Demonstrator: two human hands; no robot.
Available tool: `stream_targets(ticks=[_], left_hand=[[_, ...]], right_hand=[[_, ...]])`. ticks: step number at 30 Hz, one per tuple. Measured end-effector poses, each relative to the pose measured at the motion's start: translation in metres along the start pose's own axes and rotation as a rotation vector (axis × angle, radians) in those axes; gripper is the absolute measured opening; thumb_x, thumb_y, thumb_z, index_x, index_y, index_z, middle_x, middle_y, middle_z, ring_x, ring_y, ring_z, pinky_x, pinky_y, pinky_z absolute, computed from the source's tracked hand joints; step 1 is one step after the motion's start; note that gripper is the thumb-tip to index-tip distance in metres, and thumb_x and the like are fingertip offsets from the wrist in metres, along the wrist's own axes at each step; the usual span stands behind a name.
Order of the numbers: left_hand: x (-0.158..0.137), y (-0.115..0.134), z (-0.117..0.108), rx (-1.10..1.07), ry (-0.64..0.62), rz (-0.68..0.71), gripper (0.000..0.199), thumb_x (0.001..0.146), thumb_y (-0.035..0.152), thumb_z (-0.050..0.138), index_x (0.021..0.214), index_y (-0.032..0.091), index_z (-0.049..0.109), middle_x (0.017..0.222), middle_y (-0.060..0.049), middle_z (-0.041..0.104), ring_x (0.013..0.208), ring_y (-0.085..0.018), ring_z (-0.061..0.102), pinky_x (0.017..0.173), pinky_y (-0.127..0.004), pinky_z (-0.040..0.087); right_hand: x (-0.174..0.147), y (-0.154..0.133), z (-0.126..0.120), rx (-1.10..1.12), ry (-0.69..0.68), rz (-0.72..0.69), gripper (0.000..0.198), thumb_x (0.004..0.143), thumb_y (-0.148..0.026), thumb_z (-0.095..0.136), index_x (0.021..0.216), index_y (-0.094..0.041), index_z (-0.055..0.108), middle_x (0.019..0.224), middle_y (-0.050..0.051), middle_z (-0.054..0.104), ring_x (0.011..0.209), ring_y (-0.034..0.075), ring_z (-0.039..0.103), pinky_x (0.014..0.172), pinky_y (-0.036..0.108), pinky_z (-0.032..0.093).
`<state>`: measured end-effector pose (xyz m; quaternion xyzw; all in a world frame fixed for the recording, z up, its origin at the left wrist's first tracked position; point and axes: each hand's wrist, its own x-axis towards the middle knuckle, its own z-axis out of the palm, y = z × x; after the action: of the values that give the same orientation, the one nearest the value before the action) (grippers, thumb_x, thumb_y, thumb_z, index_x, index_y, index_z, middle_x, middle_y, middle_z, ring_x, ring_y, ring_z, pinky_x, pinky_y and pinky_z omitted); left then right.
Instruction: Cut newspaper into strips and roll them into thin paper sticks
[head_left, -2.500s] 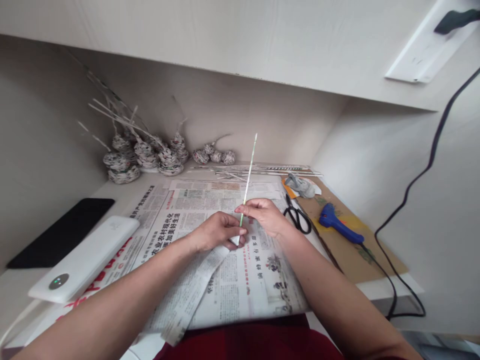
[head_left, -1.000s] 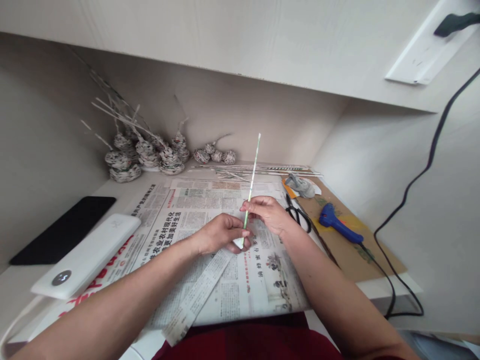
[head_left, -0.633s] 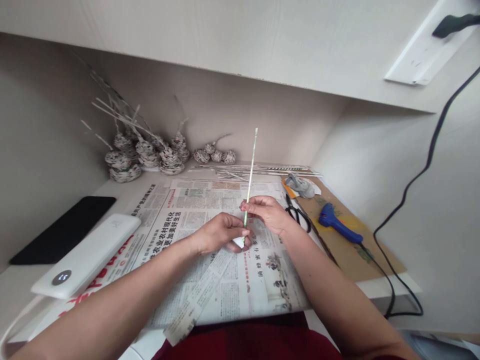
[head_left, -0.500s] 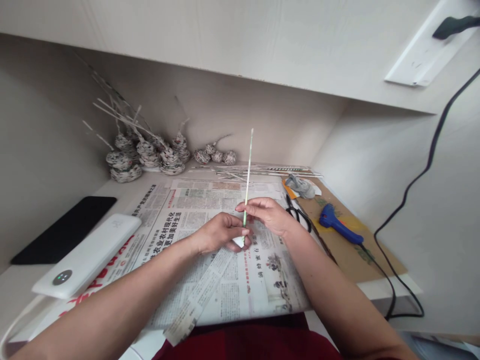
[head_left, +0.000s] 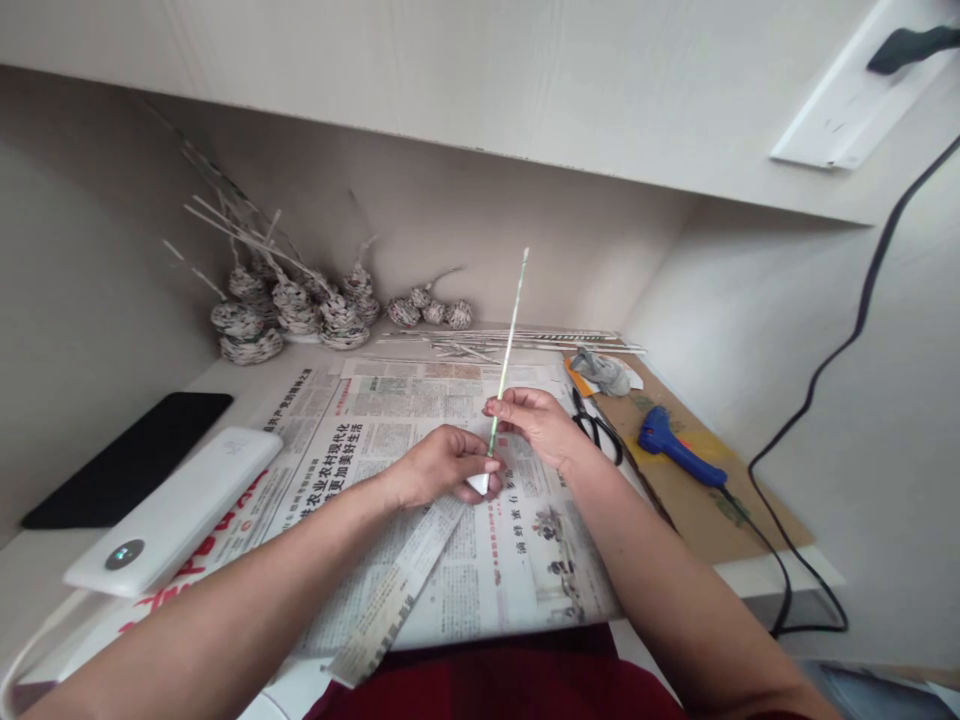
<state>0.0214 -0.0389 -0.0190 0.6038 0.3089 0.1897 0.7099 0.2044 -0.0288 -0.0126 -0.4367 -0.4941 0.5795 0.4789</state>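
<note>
A thin rolled paper stick (head_left: 510,340) stands nearly upright between my hands, its top leaning a little right. My left hand (head_left: 450,465) pinches its lower end, where a newspaper strip (head_left: 409,580) runs out down and left toward my lap. Higher up, my right hand (head_left: 532,422) closes thumb and fingers around the stick. Both hands are above newspaper sheets (head_left: 315,540) spread over the desk. Some fingertips of my left hand are hidden behind the paper.
Woven paper gourd shapes (head_left: 296,305) and small woven balls (head_left: 435,312) stand at the back, beside several paper sticks (head_left: 517,340). On the right lie scissors (head_left: 596,430) and a blue glue gun (head_left: 679,450) with a cable. A white power bank (head_left: 176,510) and black pad (head_left: 127,455) lie left.
The stick's top has tilted to the right, and my right hand has shifted slightly right and up with it. My left hand has stayed nearly in place. The strip's loose end has turned slightly.
</note>
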Motion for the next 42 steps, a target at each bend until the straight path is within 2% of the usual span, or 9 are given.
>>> stream_targets(ticks=[5, 9, 14, 19, 23, 28, 33, 37, 42], left_hand=[[-0.0008, 0.0005, 0.0007, 0.01, 0.007, -0.002, 0.03, 0.076, 0.039, 0.069, 0.078, 0.009, 0.068, 0.08, -0.009, 0.069, 0.072, -0.017, 0.064, 0.066, -0.031, 0.053], [-0.0005, 0.0004, 0.0011, 0.011, -0.006, -0.014, 0.029, 0.075, 0.039, 0.07, 0.08, 0.01, 0.068, 0.08, -0.008, 0.069, 0.071, -0.016, 0.063, 0.064, -0.029, 0.053], [-0.001, 0.0024, 0.0006, 0.004, 0.015, -0.008, 0.03, 0.076, 0.039, 0.069, 0.077, 0.009, 0.068, 0.08, -0.008, 0.068, 0.07, -0.015, 0.063, 0.065, -0.029, 0.054], [0.0002, 0.0, -0.0009, 0.012, 0.0, -0.005, 0.03, 0.075, 0.04, 0.069, 0.079, 0.01, 0.068, 0.08, -0.009, 0.069, 0.071, -0.015, 0.063, 0.063, -0.028, 0.053], [0.0012, -0.0025, -0.0019, 0.003, 0.0, 0.011, 0.031, 0.075, 0.041, 0.069, 0.081, 0.01, 0.069, 0.082, -0.009, 0.069, 0.073, -0.016, 0.064, 0.065, -0.029, 0.054], [0.0007, -0.0022, -0.0011, 0.011, -0.008, 0.002, 0.032, 0.075, 0.041, 0.07, 0.083, 0.01, 0.069, 0.082, -0.01, 0.068, 0.073, -0.017, 0.064, 0.064, -0.029, 0.054], [0.0009, -0.0031, -0.0013, 0.006, -0.009, -0.003, 0.034, 0.073, 0.043, 0.071, 0.083, 0.011, 0.069, 0.084, -0.01, 0.069, 0.075, -0.018, 0.064, 0.065, -0.029, 0.054], [0.0003, -0.0016, -0.0003, 0.004, -0.009, -0.009, 0.034, 0.073, 0.042, 0.071, 0.085, 0.01, 0.07, 0.083, -0.01, 0.069, 0.073, -0.017, 0.065, 0.064, -0.029, 0.053], [-0.0002, -0.0005, -0.0003, 0.007, -0.012, -0.008, 0.033, 0.074, 0.043, 0.07, 0.082, 0.01, 0.069, 0.083, -0.01, 0.069, 0.073, -0.017, 0.064, 0.065, -0.03, 0.053]], right_hand=[[0.0, 0.0013, -0.0013, -0.065, -0.136, 0.01, 0.023, 0.072, -0.039, 0.075, 0.083, -0.019, 0.074, 0.089, 0.004, 0.069, 0.074, 0.013, 0.057, 0.068, 0.028, 0.042], [0.0003, 0.0015, -0.0004, 0.014, -0.011, 0.003, 0.021, 0.065, -0.036, 0.08, 0.068, -0.019, 0.069, 0.08, 0.001, 0.067, 0.074, 0.013, 0.057, 0.067, 0.028, 0.042], [-0.0005, -0.0001, -0.0004, -0.053, -0.118, 0.016, 0.023, 0.071, -0.039, 0.076, 0.083, -0.019, 0.074, 0.092, 0.004, 0.069, 0.078, 0.014, 0.058, 0.071, 0.029, 0.044], [0.0002, -0.0001, 0.0002, 0.003, 0.007, -0.005, 0.021, 0.066, -0.037, 0.08, 0.069, -0.019, 0.069, 0.08, 0.001, 0.067, 0.08, 0.015, 0.059, 0.07, 0.029, 0.044], [-0.0002, -0.0003, -0.0008, -0.047, -0.126, -0.005, 0.024, 0.072, -0.04, 0.075, 0.082, -0.019, 0.074, 0.094, 0.005, 0.069, 0.085, 0.016, 0.06, 0.075, 0.031, 0.045], [0.0008, 0.0018, -0.0016, 0.001, 0.006, -0.012, 0.021, 0.066, -0.038, 0.079, 0.07, -0.02, 0.069, 0.083, 0.002, 0.069, 0.077, 0.015, 0.059, 0.069, 0.029, 0.044], [0.0001, 0.0007, -0.0009, -0.027, -0.108, -0.004, 0.024, 0.071, -0.04, 0.076, 0.082, -0.019, 0.073, 0.096, 0.005, 0.07, 0.088, 0.017, 0.06, 0.076, 0.032, 0.045], [0.0001, 0.0004, -0.0002, 0.068, -0.004, -0.034, 0.021, 0.066, -0.036, 0.08, 0.069, -0.019, 0.068, 0.085, 0.003, 0.068, 0.083, 0.017, 0.06, 0.073, 0.03, 0.046], [-0.0002, 0.0003, -0.001, 0.005, -0.158, -0.028, 0.026, 0.075, -0.042, 0.072, 0.087, -0.019, 0.074, 0.094, 0.007, 0.069, 0.093, 0.02, 0.059, 0.082, 0.034, 0.046]])
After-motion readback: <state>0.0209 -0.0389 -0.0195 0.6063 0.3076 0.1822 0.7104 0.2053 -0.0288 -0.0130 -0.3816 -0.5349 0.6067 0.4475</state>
